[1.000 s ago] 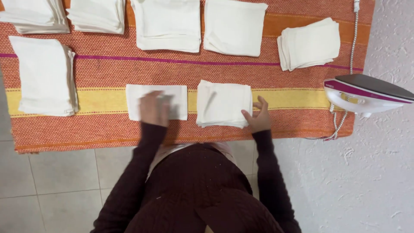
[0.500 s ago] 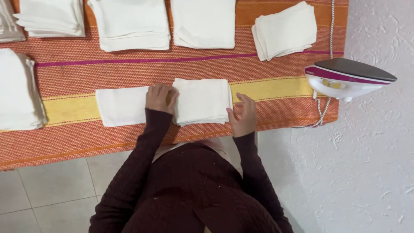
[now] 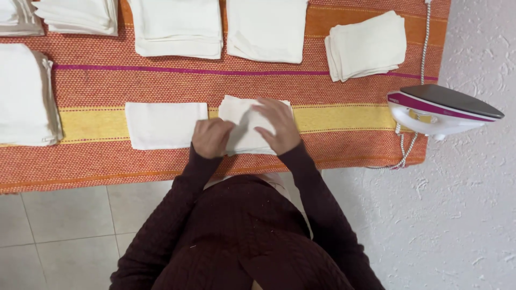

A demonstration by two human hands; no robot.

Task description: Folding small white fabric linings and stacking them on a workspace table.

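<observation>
Both hands, left hand [image 3: 211, 137] and right hand [image 3: 276, 124], press flat on the folded cloth [image 3: 244, 126] mid-table, pinching nothing, so it might slide and the fold go crooked.

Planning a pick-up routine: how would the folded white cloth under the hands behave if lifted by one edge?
The folded cloth looks thin and soft, so it would probably droop and unfold. It seems light. On the woven striped cover it would likely drag rather than slide.
</observation>
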